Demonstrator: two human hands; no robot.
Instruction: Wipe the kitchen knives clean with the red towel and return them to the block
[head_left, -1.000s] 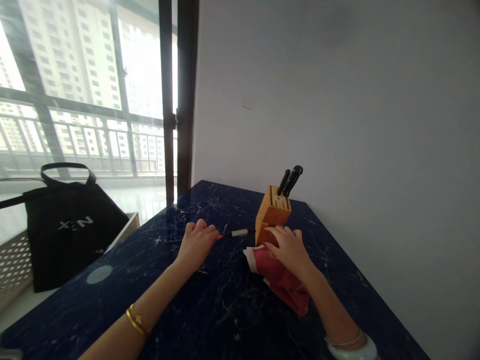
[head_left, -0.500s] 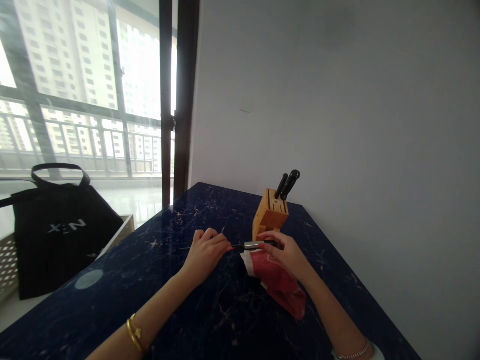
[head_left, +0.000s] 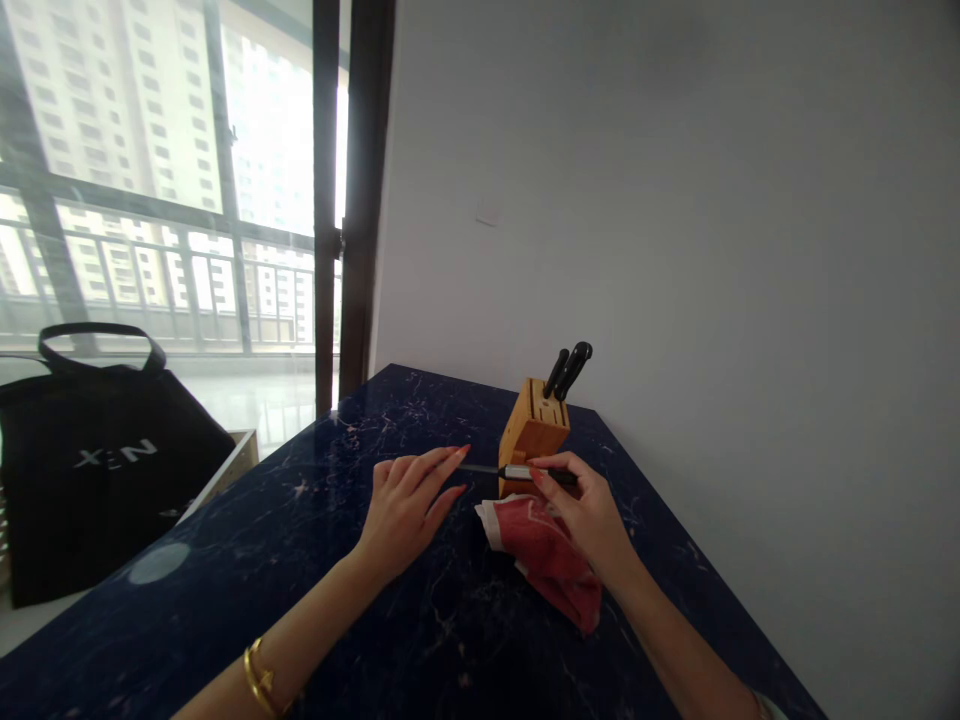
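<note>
My right hand (head_left: 589,505) is closed round the handle of a knife (head_left: 517,472), which has a black grip with a silver section. Its thin blade points left and is seen nearly edge-on. My left hand (head_left: 409,500) is by the blade, fingers stretched out and thumb apart; behind these fingers the blade is partly hidden. Just beyond the knife stands a wooden knife block (head_left: 529,425) with slots and black-handled knives (head_left: 571,372) in its top. Below my right hand a crumpled red cloth (head_left: 547,560) with a white edge lies on the table.
The dark blue marbled table (head_left: 442,640) runs along the grey wall (head_left: 660,220). At the left, a black bag (head_left: 105,470) rests by a light-coloured crate (head_left: 232,460). A pale round mark (head_left: 160,563) shows on the table's left side. Large windows stand behind.
My left hand's thumb and fingers have parted from their pinch at the blade. My right hand has shifted slightly right and up with the knife. The view has turned slightly.
</note>
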